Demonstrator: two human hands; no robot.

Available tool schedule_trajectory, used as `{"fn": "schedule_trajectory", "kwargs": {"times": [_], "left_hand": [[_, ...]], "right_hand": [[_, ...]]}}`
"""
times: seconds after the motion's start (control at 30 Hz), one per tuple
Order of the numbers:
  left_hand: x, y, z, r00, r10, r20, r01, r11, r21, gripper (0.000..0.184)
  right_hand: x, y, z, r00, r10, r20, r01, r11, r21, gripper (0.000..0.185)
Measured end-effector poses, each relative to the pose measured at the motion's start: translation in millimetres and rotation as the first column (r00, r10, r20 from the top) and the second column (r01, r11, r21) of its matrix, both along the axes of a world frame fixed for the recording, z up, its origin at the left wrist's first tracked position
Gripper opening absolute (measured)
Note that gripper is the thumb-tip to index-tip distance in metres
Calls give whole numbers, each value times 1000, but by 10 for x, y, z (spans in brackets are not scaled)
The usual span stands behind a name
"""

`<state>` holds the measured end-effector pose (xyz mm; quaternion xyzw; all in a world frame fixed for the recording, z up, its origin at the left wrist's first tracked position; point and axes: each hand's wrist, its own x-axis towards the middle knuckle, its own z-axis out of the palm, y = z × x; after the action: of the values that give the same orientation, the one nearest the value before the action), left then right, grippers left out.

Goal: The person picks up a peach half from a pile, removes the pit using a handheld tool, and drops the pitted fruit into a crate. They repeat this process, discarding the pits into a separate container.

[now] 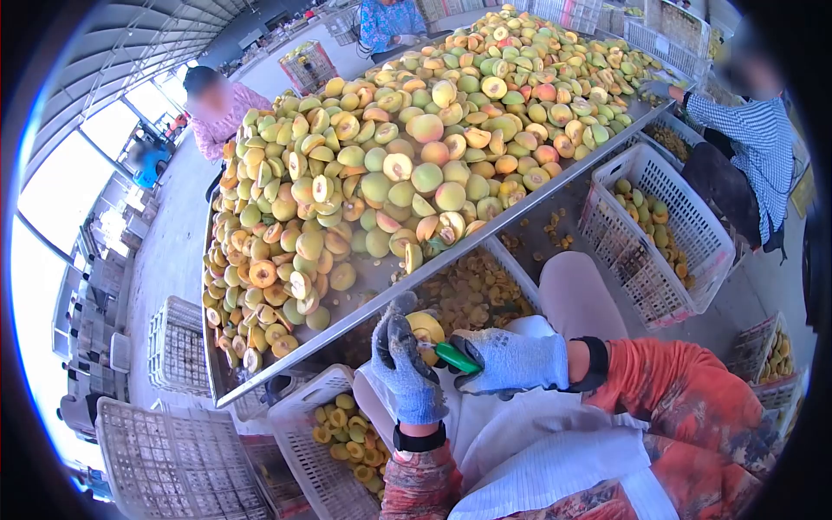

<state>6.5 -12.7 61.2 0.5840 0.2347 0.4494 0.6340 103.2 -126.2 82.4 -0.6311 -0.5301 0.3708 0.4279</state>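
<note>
My left hand, in a blue-grey work glove, is closed around a yellow peach half just off the table's near edge. From the right, my gloved right hand grips a knife with a green handle. Its tip is against or close to the peach half; the exact contact is hidden by the fingers. Beyond my hands, a big heap of whole and halved peaches covers a metal-rimmed table. Below the rim, a crate holds many brownish pits or scraps.
Peach halves lie in a white crate at my lower left and another crate at right. Empty-looking crates stand further left. Co-workers sit around the table: one at right, one at left, one at back.
</note>
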Motion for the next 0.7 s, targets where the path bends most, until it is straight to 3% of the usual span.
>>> {"fn": "schedule_trajectory", "kwargs": {"times": [0.03, 0.1, 0.13, 0.17, 0.23, 0.27, 0.3, 0.33, 0.37, 0.4, 0.43, 0.5, 0.57, 0.63, 0.67, 0.7], "left_hand": [[-11, 15, -38, 1000, -6, 10, 6, 1000, 13, 29], [-4, 42, -81, 967, 86, -238, -70, 995, 75, 39], [37, 72, -100, 972, 71, -222, -56, 996, 70, 38], [65, 90, -140, 974, 68, -217, -53, 996, 73, 38], [149, 117, -198, 986, 46, -158, -51, 998, -25, 37], [150, 86, -150, 984, 33, -176, -49, 995, -88, 35], [155, 85, -228, 984, 23, -174, -39, 995, -89, 35], [151, 104, -360, 987, 74, -145, -74, 997, 8, 30], [193, 105, -371, 987, 120, -110, -109, 989, 105, 26], [233, 97, -376, 986, 144, -86, -125, 973, 195, 24], [229, 76, -362, 987, 132, -88, -113, 975, 189, 24], [247, 36, -146, 974, -55, -221, 32, 994, -108, 22], [261, 79, -260, 963, -92, -253, 70, 993, -95, 22], [271, 69, -248, 953, -127, -274, 112, 991, -69, 25], [302, 82, -245, 966, -105, -237, 117, 993, 35, 27], [320, 103, -224, 964, -103, -246, 113, 993, 27, 27]], "right_hand": [[70, 30, -70, 1000, -6, 10, 6, 1000, 13, 41], [191, 133, -168, 914, 0, 405, -47, 993, 107, 41], [145, 98, -187, 819, -121, 561, 106, 993, 59, 38], [65, 103, -278, 816, -125, 565, 109, 992, 62, 38], [-52, 132, -512, 577, -347, 739, 300, 932, 204, 35], [-115, 102, -391, 755, -260, 601, 309, 951, 23, 29], [-107, 68, -245, 752, -267, 603, 318, 948, 23, 29], [-62, 41, -93, 966, -188, 180, 216, 965, -151, 26], [-11, 25, -21, 948, -122, -296, 46, 967, -249, 23], [20, 1, -42, 866, -130, -482, -4, 963, -268, 21], [32, -13, -97, 864, -143, -483, 6, 962, -273, 21], [82, -14, -215, 946, -99, -308, 24, 971, -239, 22], [136, -41, -211, 948, -106, -301, 18, 960, -281, 21], [170, -82, -122, 831, -83, -550, -110, 945, -309, 20], [189, -61, -197, 749, -37, -662, -161, 959, -235, 19], [210, -80, -252, 742, -38, -669, -167, 956, -240, 19]]}}
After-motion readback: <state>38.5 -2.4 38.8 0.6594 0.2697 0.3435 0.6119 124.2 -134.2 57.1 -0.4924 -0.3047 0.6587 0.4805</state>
